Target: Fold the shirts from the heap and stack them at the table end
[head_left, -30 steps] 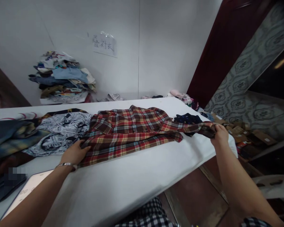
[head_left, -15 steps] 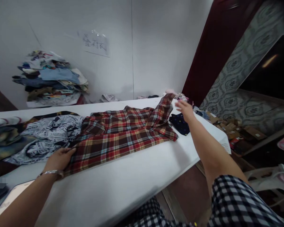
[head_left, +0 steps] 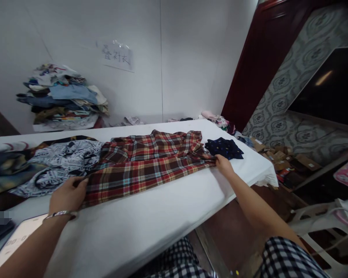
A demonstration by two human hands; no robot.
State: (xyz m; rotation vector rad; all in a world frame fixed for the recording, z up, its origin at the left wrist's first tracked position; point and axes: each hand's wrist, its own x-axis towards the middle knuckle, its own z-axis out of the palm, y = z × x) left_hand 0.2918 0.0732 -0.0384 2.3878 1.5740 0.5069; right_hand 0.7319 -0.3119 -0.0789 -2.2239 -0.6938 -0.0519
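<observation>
A red, brown and yellow plaid shirt [head_left: 150,162] lies lengthwise across the white table, folded in along its long side. My left hand [head_left: 69,191], with a bracelet at the wrist, pinches the shirt's near left corner. At the other end, my right hand [head_left: 224,165] has its fingers closed on the near right corner. Just beyond that hand is a dark blue dotted garment [head_left: 224,148]. A black-and-white printed garment [head_left: 66,160] touches the plaid shirt's left end.
A tall pile of clothes [head_left: 63,96] stands at the back left against the wall. A lit phone [head_left: 20,239] lies at the near left. More clothes [head_left: 217,119] sit at the far right corner. Cardboard boxes [head_left: 287,158] and a white plastic chair [head_left: 316,227] are beyond the table's right edge.
My right hand came down from above the far right end and took hold of the near right corner. The raised plaid flap at that end now lies flat.
</observation>
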